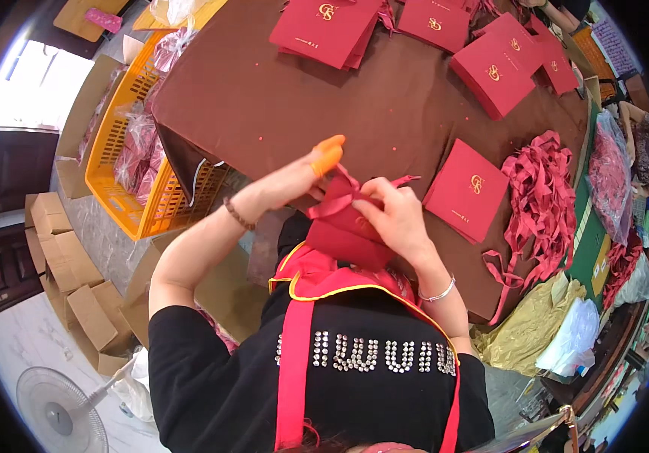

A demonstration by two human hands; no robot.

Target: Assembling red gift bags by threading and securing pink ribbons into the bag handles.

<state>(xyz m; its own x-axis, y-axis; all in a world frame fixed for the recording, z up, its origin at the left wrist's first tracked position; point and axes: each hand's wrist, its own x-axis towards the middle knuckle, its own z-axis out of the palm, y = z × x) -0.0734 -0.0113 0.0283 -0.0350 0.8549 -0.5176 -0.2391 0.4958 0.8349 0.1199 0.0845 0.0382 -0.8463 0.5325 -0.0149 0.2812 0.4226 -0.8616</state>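
Note:
A small dark red paper bag is held upright against the front of my red apron, at the near edge of the table. My left hand is closed on the red ribbon at the bag's top; an orange finger cot covers one raised finger. My right hand pinches the same ribbon from the other side, and a ribbon end sticks out beyond it. Part of the bag's front is hidden behind my fingers. Just right of my right hand lies a stack of flat red bags with gold print.
A heap of loose red ribbons lies on the brown-covered table, right of the stack. More flat red bags are along its far side. An orange crate with plastic-wrapped goods, cardboard boxes and a fan stand at left.

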